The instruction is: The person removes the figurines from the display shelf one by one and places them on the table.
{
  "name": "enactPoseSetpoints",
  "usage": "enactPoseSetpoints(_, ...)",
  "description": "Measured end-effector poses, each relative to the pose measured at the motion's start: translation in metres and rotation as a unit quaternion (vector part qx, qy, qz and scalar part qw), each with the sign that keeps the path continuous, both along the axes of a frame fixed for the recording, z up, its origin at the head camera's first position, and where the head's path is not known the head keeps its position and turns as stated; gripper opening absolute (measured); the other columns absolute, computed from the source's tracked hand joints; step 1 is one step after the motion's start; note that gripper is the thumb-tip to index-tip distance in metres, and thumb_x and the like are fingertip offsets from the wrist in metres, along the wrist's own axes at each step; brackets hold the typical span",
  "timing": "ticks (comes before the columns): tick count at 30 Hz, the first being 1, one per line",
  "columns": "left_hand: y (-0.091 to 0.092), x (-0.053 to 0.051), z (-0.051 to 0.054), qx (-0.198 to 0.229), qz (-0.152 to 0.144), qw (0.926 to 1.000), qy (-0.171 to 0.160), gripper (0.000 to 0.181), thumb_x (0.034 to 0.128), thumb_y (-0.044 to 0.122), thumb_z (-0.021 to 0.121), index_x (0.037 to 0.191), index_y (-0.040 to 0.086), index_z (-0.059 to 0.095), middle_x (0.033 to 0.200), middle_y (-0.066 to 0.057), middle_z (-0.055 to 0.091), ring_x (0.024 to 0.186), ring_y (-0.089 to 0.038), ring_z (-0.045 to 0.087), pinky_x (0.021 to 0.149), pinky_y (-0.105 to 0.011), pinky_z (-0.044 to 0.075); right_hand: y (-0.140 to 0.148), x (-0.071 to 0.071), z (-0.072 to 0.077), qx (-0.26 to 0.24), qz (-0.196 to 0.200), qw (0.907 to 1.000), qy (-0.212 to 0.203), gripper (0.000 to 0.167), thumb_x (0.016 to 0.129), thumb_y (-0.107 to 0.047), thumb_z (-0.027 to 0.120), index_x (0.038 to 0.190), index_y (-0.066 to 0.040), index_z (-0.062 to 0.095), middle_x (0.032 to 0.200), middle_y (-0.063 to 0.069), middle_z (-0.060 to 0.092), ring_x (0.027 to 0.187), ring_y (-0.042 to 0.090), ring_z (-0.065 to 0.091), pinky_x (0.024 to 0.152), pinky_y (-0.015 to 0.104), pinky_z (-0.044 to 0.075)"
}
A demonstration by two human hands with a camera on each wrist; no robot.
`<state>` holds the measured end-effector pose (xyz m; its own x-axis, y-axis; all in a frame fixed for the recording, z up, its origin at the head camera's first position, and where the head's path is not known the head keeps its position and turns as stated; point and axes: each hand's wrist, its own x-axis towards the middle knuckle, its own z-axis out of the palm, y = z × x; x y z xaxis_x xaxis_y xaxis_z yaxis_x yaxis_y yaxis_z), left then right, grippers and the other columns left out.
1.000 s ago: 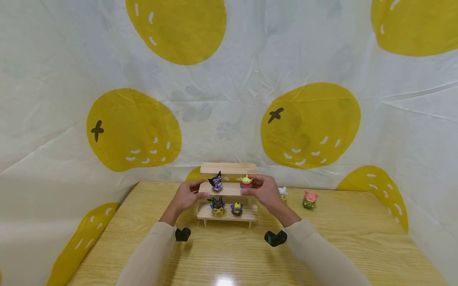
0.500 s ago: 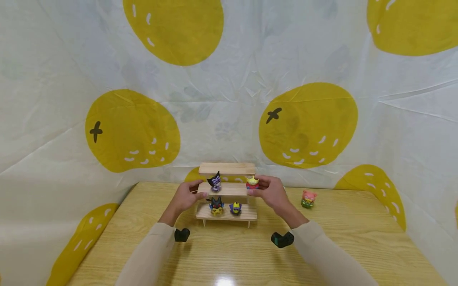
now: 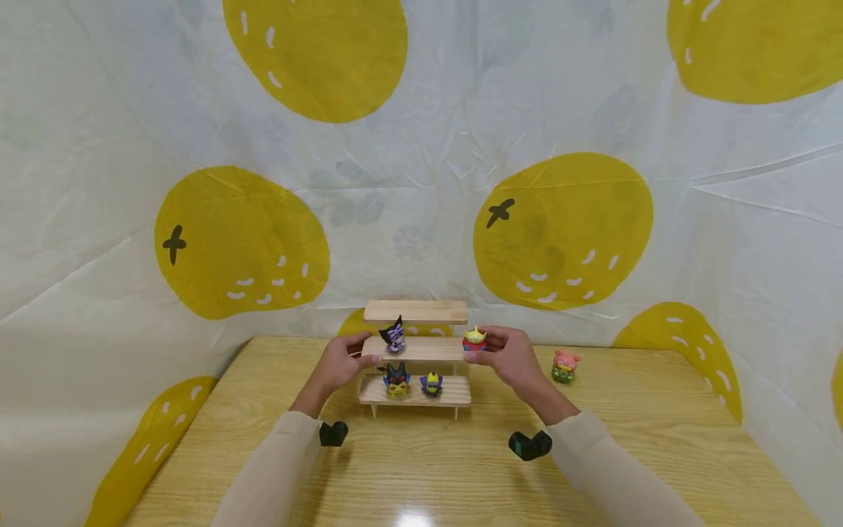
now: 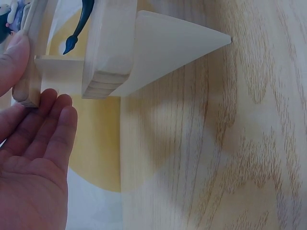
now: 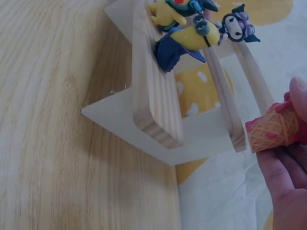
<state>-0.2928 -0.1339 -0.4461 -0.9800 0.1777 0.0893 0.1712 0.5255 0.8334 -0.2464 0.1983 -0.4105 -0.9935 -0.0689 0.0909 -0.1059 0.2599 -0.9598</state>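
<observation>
My left hand (image 3: 341,362) grips the left end of the middle shelf of a three-tier wooden display stand (image 3: 428,350), thumb above and fingers below. Between the thumb and fingers of my right hand (image 3: 515,360) is a small figurine (image 3: 474,340), yellow on top and red below. The right wrist view shows its waffle-cone part (image 5: 276,132) with pink drips, just off the shelf's right end. A black-and-purple figurine (image 3: 394,338) stands on the middle shelf's left. The bottom shelf bears a yellow figurine with a black-eared hood (image 3: 396,382) and a Minion figurine (image 3: 432,385).
A pink-and-green figurine (image 3: 565,367) stands on the wooden table (image 3: 408,468) to the right. The stand's top shelf (image 3: 415,311) lies close to the fruit-print cloth (image 3: 402,219) behind it. Dark devices (image 3: 530,445) are worn at both wrists.
My right hand has moved right, carrying the yellow-and-red figurine from over the middle shelf past its right end. A white figurine there is now hidden behind the hand. My left hand keeps its grip.
</observation>
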Motion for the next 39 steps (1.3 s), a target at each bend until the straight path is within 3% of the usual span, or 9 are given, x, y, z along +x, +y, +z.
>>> enactPoseSetpoints(6, -0.001, 0.001, 0.000, 0.002, 0.001, 1.0000, -0.001, 0.061, 0.0986, 0.019, 0.073, 0.154, 0.004, 0.051, 0.156, -0.022, 0.053, 0.140, -0.043, 0.055, 0.112, -0.056, 0.050, 0.005, 0.002, 0.001, -0.002, -0.001, 1.0000, -0.002, 0.060, 0.092, -0.004, 0.078, 0.146, 0.008, 0.055, 0.138, 0.030, 0.065, 0.126, 0.039, 0.067, 0.094, 0.032, 0.062)
enactPoseSetpoints(15, -0.003, 0.000, -0.003, -0.003, 0.000, 1.0000, 0.000, 0.062, 0.0987, 0.020, 0.074, 0.154, 0.003, 0.051, 0.156, -0.022, 0.052, 0.140, -0.043, 0.055, 0.112, -0.056, 0.050, 0.016, 0.004, -0.002, 0.002, -0.010, 0.9999, 0.003, 0.060, 0.091, -0.004, 0.079, 0.145, 0.009, 0.055, 0.134, 0.030, 0.068, 0.120, 0.034, 0.071, 0.080, 0.018, 0.060)
enactPoseSetpoints(30, -0.003, 0.000, -0.001, -0.006, -0.004, 1.0000, 0.000, 0.061, 0.0990, 0.019, 0.073, 0.154, 0.002, 0.051, 0.157, -0.023, 0.051, 0.140, -0.044, 0.055, 0.113, -0.055, 0.049, 0.034, 0.013, -0.004, 0.003, -0.023, 0.9996, -0.014, 0.062, 0.093, -0.004, 0.077, 0.148, 0.010, 0.052, 0.139, 0.031, 0.064, 0.118, 0.029, 0.071, 0.082, 0.024, 0.063)
enactPoseSetpoints(39, -0.001, -0.002, -0.001, -0.012, -0.009, 0.9999, 0.003, 0.061, 0.0995, 0.019, 0.072, 0.154, 0.002, 0.050, 0.157, -0.023, 0.051, 0.141, -0.044, 0.054, 0.114, -0.055, 0.049, 0.049, 0.014, -0.010, 0.022, -0.049, 0.9985, -0.009, 0.061, 0.092, -0.004, 0.079, 0.146, 0.010, 0.053, 0.136, 0.030, 0.066, 0.112, 0.021, 0.073, 0.081, 0.017, 0.060)
